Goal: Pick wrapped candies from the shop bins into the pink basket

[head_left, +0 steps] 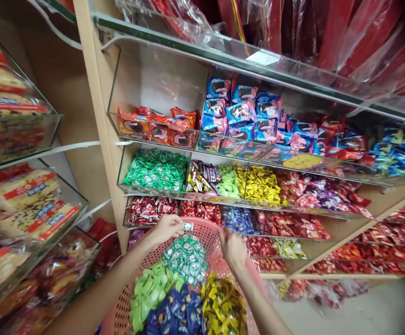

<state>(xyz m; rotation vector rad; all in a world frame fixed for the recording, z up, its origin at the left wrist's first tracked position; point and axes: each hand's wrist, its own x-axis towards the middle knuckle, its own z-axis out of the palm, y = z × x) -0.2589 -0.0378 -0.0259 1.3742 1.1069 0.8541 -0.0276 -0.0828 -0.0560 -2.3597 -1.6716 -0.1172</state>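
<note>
Green-and-white sweet (187, 226) — one piece, pinched in my left hand (165, 229) just above the pile of matching sweets (187, 258) in the pink basket (207, 232). Right hand (232, 246) curls closed at the far rim; whether it grips the rim I cannot tell. Risk: the light pinch slips and the piece is lost among its likes — or the laden basket tips

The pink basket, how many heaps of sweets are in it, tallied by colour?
In the pink basket:
Dark green heap: 1
Light green heap: 1
Blue heap: 1
Yellow heap: 1
Total: 4 heaps
</note>
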